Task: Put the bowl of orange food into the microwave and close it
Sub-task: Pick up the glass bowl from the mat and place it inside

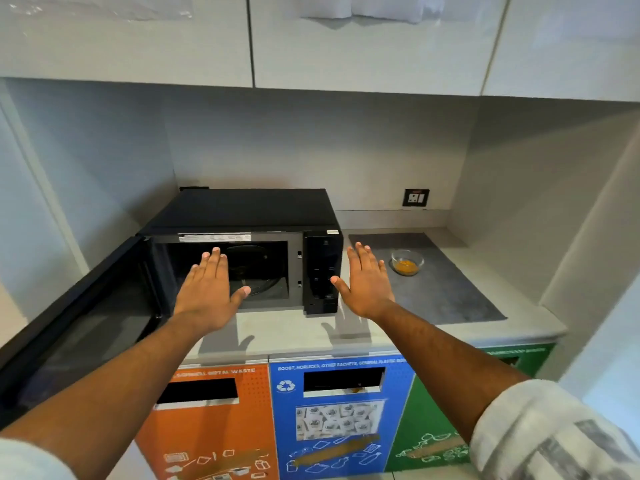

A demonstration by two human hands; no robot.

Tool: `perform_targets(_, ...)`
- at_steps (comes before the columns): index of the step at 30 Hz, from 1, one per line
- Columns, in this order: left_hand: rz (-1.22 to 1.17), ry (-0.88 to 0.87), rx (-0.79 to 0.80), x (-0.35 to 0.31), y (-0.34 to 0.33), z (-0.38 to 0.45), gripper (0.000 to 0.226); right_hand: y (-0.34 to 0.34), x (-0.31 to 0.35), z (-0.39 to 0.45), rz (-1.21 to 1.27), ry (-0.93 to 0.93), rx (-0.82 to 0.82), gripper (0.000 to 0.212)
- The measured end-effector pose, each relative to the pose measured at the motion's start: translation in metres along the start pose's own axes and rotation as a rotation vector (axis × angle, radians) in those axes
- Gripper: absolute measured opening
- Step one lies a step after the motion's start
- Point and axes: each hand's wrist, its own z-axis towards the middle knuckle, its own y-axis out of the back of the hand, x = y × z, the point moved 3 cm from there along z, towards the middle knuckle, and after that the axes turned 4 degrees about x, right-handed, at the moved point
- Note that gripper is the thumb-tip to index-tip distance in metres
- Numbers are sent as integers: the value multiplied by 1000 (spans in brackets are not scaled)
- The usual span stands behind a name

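One glass bowl (407, 261) w/ orange food sat on grey mat (446, 289), right of microwave (249, 216). Microwave door (74, 327) hung open, cut off at frame left; cavity dark, turntable hard to make out. Left hand (207, 296) & right hand (365, 284) spread flat, holding nothing.

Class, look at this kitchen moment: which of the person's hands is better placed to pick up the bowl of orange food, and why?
Right. The right hand hovers open nearest the bowl, which sits on the grey mat to the right of the microwave. The left hand is in front of the open microwave cavity, farther away.
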Motion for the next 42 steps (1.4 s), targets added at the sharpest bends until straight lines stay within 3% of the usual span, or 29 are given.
perform_targets(11,-161,-130,36,-145,-35,23,91,-2,-101,-19,69,-55,38,88)
perform_targets(25,-296,-97,162,-288,-103,61,87,-26,-265,-3,153,-87,92,88)
perform_targets(30,-364,-103,170,-324,-136,88,85,-45,-297,17,275,-161,94,83)
perform_targets(35,-469,-88,154,-359,-186,130,78,-78,-323,54,496,-278,37,66)
perform_targets(42,-874,72,185,-399,-250,207,53,-130,-371,111,857,-481,-44,52)
